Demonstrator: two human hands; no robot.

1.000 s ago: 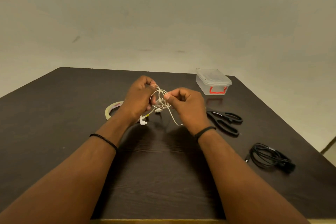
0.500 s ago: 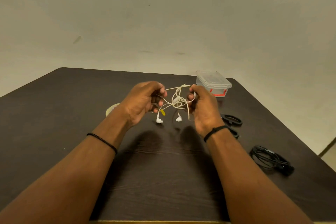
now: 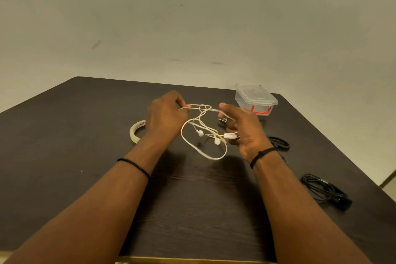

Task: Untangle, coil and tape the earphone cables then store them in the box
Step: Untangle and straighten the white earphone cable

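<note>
Two forearms reach in from the near edge of the dark counter (image 3: 64, 146), a black band at each wrist. Black cable (image 3: 325, 192) lies coiled at near right, well apart from the hands. Above mid-counter the white earphones (image 3: 203, 133) hang between both hands, clear of the surface: a big loop sags lowest, two earbuds dangle inside it, knotted strands cross above. Left hand (image 3: 166, 118) grip: fingers curled, fingertips pinching the cable's upper strand at the hand's right side. Right hand (image 3: 242, 128) grip: thumb and forefinger pinch the same upper strand at its other end; the lower fingers curl round a small white piece on the cable. Tape roll (image 3: 137, 132) lies flat just left of the left wrist, partly hidden. Scissors (image 3: 278, 142) show behind the right wrist. Farther back right, the clear box (image 3: 256, 99) stands lidded, red latch facing.
</note>
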